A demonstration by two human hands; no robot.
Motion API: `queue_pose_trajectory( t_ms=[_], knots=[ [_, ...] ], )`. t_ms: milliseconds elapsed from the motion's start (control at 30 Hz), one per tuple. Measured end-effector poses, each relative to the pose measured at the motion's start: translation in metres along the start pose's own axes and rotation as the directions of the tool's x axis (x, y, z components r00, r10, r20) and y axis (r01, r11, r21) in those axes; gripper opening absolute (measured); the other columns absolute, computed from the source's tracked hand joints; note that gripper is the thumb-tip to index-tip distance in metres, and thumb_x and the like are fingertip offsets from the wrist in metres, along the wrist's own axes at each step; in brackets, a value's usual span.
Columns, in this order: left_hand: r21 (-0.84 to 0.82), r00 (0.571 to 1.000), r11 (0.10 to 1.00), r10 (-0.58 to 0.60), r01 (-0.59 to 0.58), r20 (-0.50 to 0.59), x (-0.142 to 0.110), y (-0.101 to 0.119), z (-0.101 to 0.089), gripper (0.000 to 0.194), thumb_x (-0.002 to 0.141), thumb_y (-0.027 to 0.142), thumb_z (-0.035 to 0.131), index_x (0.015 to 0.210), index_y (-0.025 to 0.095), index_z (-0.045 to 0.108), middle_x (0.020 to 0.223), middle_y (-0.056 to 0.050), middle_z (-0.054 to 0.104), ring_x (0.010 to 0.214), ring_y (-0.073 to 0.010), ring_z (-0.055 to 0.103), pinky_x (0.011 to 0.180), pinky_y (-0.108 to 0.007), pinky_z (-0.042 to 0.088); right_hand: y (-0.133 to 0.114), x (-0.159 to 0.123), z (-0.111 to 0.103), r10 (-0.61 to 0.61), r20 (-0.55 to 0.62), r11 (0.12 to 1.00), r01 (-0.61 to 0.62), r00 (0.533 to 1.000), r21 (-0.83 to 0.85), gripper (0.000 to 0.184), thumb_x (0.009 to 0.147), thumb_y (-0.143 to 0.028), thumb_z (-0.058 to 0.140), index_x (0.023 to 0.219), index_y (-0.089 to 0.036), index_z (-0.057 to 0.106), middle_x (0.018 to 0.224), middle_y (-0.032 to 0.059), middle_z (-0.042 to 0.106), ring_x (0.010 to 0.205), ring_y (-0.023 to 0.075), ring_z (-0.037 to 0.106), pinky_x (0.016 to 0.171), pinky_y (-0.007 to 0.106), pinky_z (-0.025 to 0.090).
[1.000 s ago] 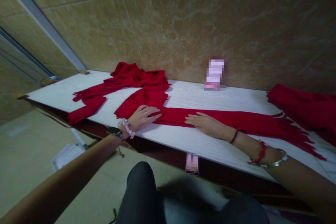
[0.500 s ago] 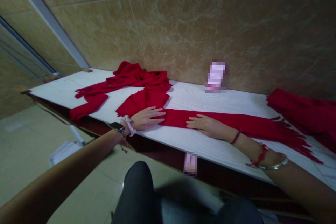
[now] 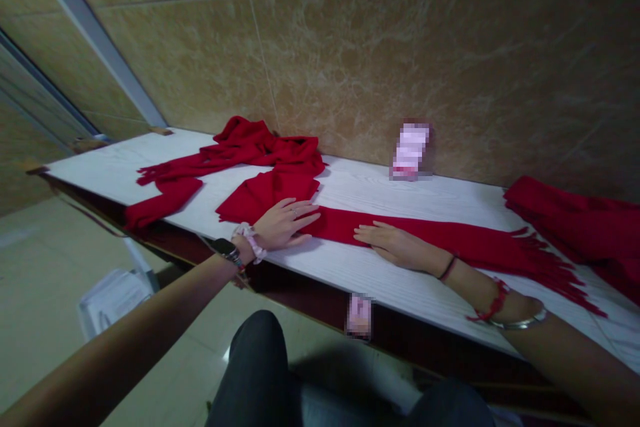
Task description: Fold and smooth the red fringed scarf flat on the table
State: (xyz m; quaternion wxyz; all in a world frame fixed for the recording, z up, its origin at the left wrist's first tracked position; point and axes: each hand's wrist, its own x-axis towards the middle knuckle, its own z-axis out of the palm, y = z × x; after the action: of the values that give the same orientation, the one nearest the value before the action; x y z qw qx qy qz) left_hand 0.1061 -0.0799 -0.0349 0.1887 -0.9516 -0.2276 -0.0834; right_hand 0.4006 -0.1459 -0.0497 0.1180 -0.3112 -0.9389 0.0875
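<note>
A red fringed scarf (image 3: 450, 237) lies flat in a long strip along the white tabletop (image 3: 345, 180), its tassels spread out at the right end. My left hand (image 3: 284, 223) rests with fingers outstretched on the strip's left part, by a bunched red piece (image 3: 265, 192) that lies behind it. Flat on the middle of the strip is my right hand (image 3: 393, 243), fingers extended and palm down. Neither hand grips the cloth. Whether the bunched piece and the strip are one scarf I cannot tell.
More crumpled red scarves (image 3: 240, 143) lie at the back left, one end hanging over the front edge. Another red scarf heap (image 3: 570, 217) is at the right. A pixelated pink-white item (image 3: 411, 150) leans on the tiled wall (image 3: 350, 67). A white stool-like object (image 3: 115, 297) stands on the floor.
My left hand has slid slightly to the right along the scarf, towards my right hand. The right hand stays almost in place. The view has shifted a little.
</note>
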Motion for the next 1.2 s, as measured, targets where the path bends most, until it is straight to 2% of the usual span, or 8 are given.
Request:
queue_pose_trajectory(
  t_ms=[133, 233, 467, 667, 833, 933, 1067, 1200],
  knots=[
    [-0.071, 0.979, 0.986, 0.162, -0.154, 0.125, 0.023, 0.013, 0.001, 0.035, 0.088, 0.02, 0.038, 0.12, 0.016, 0.05, 0.124, -0.008, 0.052, 0.116, -0.0183, 0.046, 0.096, -0.031, 0.037, 0.001, 0.001, 0.003, 0.074, -0.067, 0.997, -0.073, 0.995, 0.022, 0.046, 0.086, -0.01, 0.03, 0.13, -0.018, 0.041, 0.132, 0.0054, 0.046, 0.122, 0.0127, 0.039, 0.105, 0.036, 0.029],
    [-0.074, 0.984, 0.992, 0.114, -0.105, 0.133, 0.028, 0.014, 0.007, 0.041, 0.086, 0.005, 0.031, 0.123, 0.013, 0.047, 0.128, -0.009, 0.049, 0.118, -0.0161, 0.044, 0.097, -0.029, 0.036, 0.002, 0.002, 0.005, 0.083, -0.087, 0.996, -0.082, 0.993, 0.02, 0.047, 0.086, -0.009, 0.03, 0.13, -0.02, 0.04, 0.132, 0.0036, 0.046, 0.121, 0.0124, 0.04, 0.105, 0.035, 0.03],
    [-0.268, 0.971, 0.958, 0.152, -0.099, 0.182, 0.02, 0.008, 0.022, 0.047, 0.083, 0.003, 0.032, 0.128, 0.014, 0.041, 0.135, -0.005, 0.041, 0.129, -0.0135, 0.025, 0.104, -0.028, 0.027, 0.003, 0.0, 0.002, 0.002, 0.005, 0.999, -0.002, 1.0, -0.039, 0.041, 0.087, -0.012, 0.034, 0.126, -0.016, 0.046, 0.13, 0.0069, 0.048, 0.126, 0.0144, 0.033, 0.107, 0.039, 0.023],
    [-0.257, 0.975, 0.965, 0.015, 0.044, 0.221, 0.017, 0.022, 0.011, 0.044, 0.087, 0.017, 0.033, 0.131, 0.018, 0.037, 0.139, -0.004, 0.034, 0.129, -0.0141, 0.026, 0.106, -0.032, 0.019, 0.004, -0.001, 0.004, -0.006, 0.003, 0.999, 0.006, 1.0, -0.034, 0.041, 0.088, -0.015, 0.034, 0.128, -0.017, 0.043, 0.133, 0.007, 0.045, 0.127, 0.014, 0.031, 0.107, 0.039, 0.022],
    [-0.219, 0.962, 0.975, 0.025, 0.036, 0.271, 0.017, 0.031, 0.003, 0.044, 0.089, 0.033, 0.034, 0.133, 0.025, 0.035, 0.143, -0.006, 0.025, 0.131, -0.0232, 0.021, 0.104, -0.04, 0.02, 0.001, -0.001, 0.002, 0.002, -0.033, 0.998, -0.004, 0.999, -0.062, 0.04, 0.09, -0.024, 0.032, 0.128, -0.019, 0.044, 0.132, 0.007, 0.046, 0.127, 0.0154, 0.031, 0.106, 0.041, 0.022],
    [-0.222, 0.97, 0.974, 0.025, 0.03, 0.243, 0.014, 0.032, 0.005, 0.045, 0.089, 0.036, 0.035, 0.133, 0.027, 0.034, 0.144, -0.008, 0.022, 0.131, -0.0258, 0.02, 0.103, -0.044, 0.019, -0.004, -0.002, -0.001, 0.065, -0.023, 0.993, -0.067, 0.998, -0.1, 0.043, 0.091, -0.034, 0.03, 0.132, -0.022, 0.037, 0.139, 0.0062, 0.035, 0.131, 0.0194, 0.022, 0.106, 0.049, 0.015],
    [-0.257, 0.984, 0.965, -0.006, 0.053, 0.181, 0.018, 0.032, 0.006, 0.039, 0.089, 0.031, 0.035, 0.127, 0.027, 0.043, 0.137, -0.005, 0.037, 0.126, -0.0221, 0.03, 0.101, -0.041, 0.026, -0.006, -0.004, -0.003, 0.128, 0.053, 0.984, -0.12, 0.99, -0.132, 0.045, 0.091, -0.039, 0.028, 0.135, -0.027, 0.031, 0.143, 0.0031, 0.027, 0.132, 0.0229, 0.016, 0.105, 0.053, 0.012],
    [-0.241, 0.978, 0.949, -0.188, 0.205, 0.093, 0.038, 0.04, 0.005, 0.037, 0.089, 0.021, 0.032, 0.122, 0.019, 0.049, 0.12, -0.007, 0.053, 0.11, -0.0183, 0.047, 0.095, -0.035, 0.035, -0.006, -0.003, -0.003, 0.136, 0.05, 0.982, -0.128, 0.99, -0.138, 0.044, 0.091, -0.038, 0.027, 0.134, -0.028, 0.032, 0.143, 0.0025, 0.028, 0.132, 0.0214, 0.018, 0.105, 0.051, 0.014]
  ],
)
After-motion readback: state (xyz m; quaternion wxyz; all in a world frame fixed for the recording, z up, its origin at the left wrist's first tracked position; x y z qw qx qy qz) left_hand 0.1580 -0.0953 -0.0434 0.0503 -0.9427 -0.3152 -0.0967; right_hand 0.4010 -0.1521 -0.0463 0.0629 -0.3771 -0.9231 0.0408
